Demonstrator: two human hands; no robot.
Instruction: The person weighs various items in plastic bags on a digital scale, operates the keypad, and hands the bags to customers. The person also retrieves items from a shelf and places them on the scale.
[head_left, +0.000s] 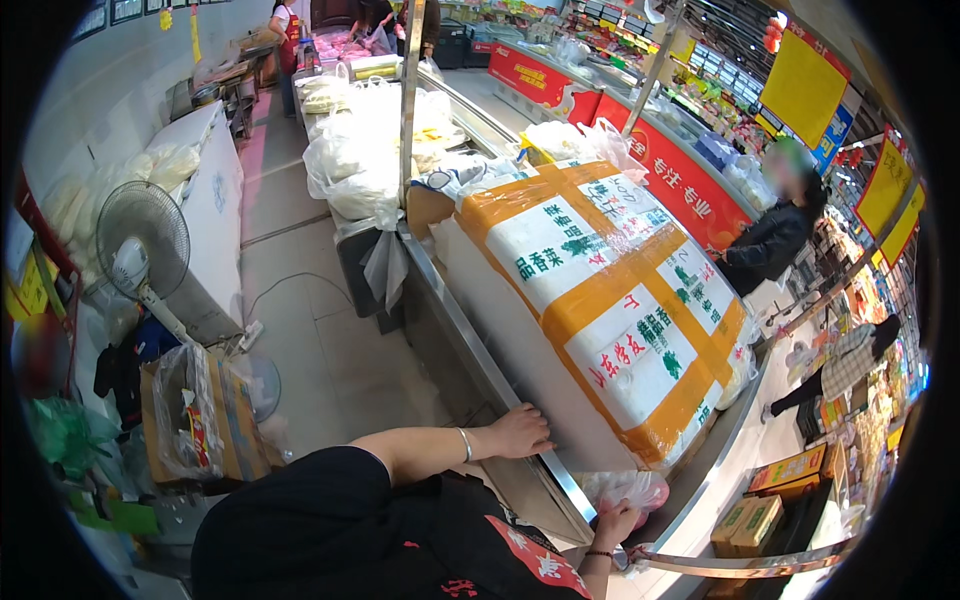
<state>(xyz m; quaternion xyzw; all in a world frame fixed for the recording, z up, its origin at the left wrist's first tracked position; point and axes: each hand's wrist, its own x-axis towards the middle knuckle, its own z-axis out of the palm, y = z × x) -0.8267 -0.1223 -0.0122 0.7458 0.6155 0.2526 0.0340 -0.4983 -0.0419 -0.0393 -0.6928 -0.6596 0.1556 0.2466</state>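
Note:
A large white foam box bound with orange packing tape rests at a slant on the metal-edged stall counter. My left hand, with a silver bangle at the wrist, lies on the counter's metal rim beside the lower side of the box; its fingers are bent over the edge and nothing is seen in them. My right hand touches a clear plastic bag with pinkish-red contents, at the near end of the box. The fingertips are partly hidden against the bag, so a firm hold cannot be told.
A standing fan, a white chest freezer and an open cardboard box stand left of the aisle. Bagged goods fill the counter beyond a metal post. A person in dark clothes stands across the counter.

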